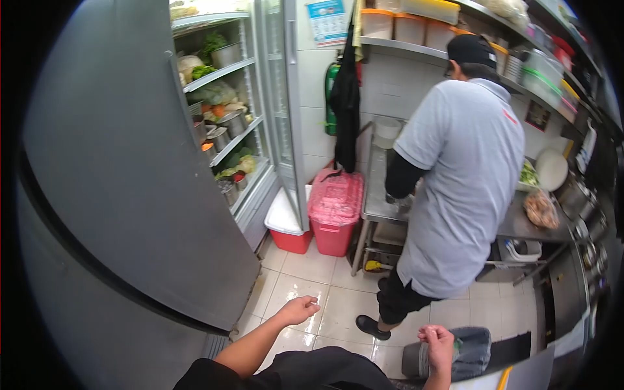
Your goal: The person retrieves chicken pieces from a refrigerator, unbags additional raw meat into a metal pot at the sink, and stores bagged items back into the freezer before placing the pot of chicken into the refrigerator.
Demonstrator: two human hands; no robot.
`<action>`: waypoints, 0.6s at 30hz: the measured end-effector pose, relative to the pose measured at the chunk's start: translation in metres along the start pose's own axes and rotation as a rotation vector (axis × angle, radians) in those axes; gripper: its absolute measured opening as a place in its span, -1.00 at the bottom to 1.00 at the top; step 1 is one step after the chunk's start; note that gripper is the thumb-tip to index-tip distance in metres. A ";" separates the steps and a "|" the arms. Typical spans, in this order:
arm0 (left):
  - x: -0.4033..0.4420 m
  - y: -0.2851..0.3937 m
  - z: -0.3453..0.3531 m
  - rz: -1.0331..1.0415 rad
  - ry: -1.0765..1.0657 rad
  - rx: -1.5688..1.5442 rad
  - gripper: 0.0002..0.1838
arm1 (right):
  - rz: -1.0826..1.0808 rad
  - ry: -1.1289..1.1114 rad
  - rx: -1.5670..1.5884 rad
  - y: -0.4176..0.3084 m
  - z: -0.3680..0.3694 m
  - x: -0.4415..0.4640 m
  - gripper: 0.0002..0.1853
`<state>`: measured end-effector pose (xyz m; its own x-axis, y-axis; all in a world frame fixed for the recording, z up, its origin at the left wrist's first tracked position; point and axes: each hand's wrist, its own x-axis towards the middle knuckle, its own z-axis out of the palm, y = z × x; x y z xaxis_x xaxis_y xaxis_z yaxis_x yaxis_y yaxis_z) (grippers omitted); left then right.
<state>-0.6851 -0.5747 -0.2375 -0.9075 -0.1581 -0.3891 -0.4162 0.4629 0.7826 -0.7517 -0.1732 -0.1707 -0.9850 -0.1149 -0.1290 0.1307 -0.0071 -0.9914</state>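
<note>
My left hand (299, 311) is held out over the tiled floor, its fingers loosely apart and nothing visible in them. My right hand (439, 345) is raised at the lower right with its fingers curled closed; whether anything is inside them is hidden. Behind and below it stands a grey bin (414, 359) with a dark grey plastic liner (473, 351). To my left, a tall fridge's glass door (278, 97) hangs open. Its shelves hold vegetables and metal containers (233, 123).
A co-worker in a grey shirt (458, 175) stands close ahead at a steel counter (374, 188). A red lidded bin (336, 203) and a red-and-white cooler (289, 224) sit by the fridge door. Overhead, a shelf (416, 48) carries tubs. The floor (338, 312) looks shiny.
</note>
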 end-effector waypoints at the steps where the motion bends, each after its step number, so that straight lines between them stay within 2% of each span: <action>1: 0.001 0.002 -0.007 -0.001 0.026 0.052 -0.46 | 0.001 -0.078 -0.013 0.000 0.015 0.019 -0.85; 5: -0.001 -0.009 -0.051 -0.083 0.337 -0.084 -0.49 | -0.010 -0.383 -0.148 -0.017 0.082 0.082 -0.86; 7: 0.002 -0.026 -0.103 -0.077 0.529 -0.134 -0.55 | 0.054 -0.482 -0.243 -0.028 0.111 0.105 -0.81; 9: -0.012 0.000 -0.172 -0.034 0.797 -0.279 -0.67 | 0.085 -0.527 -0.369 -0.043 0.142 0.125 -0.79; 11: -0.033 0.059 -0.235 0.158 1.041 -0.399 -0.69 | -0.160 -0.611 -0.465 -0.030 0.166 0.147 -0.71; 12: -0.034 0.072 -0.267 0.231 1.130 -0.305 -0.67 | -0.122 -0.644 -0.499 -0.040 0.181 0.154 -0.69; 13: -0.034 0.085 -0.296 0.251 1.206 -0.345 -0.63 | -0.076 -0.656 -0.525 -0.047 0.194 0.155 -0.66; 14: -0.029 0.082 -0.329 0.362 1.278 -0.265 -0.61 | -0.091 -0.667 -0.500 -0.037 0.207 0.161 -0.64; 15: -0.023 0.081 -0.366 0.411 1.314 -0.407 -0.56 | -0.120 -0.688 -0.478 -0.031 0.219 0.173 -0.63; 16: -0.016 0.070 -0.404 0.505 1.340 -0.342 -0.50 | -0.101 -0.670 -0.488 -0.028 0.230 0.181 -0.61; 18: 0.010 0.043 -0.489 0.655 1.414 -0.316 -0.51 | -0.106 -0.613 -0.515 -0.033 0.250 0.189 -0.59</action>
<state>-0.7398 -0.9832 0.0303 -0.1705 -0.7440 0.6460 0.2198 0.6104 0.7610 -0.9142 -0.4436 -0.1570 -0.7328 -0.6645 -0.1468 -0.1756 0.3930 -0.9026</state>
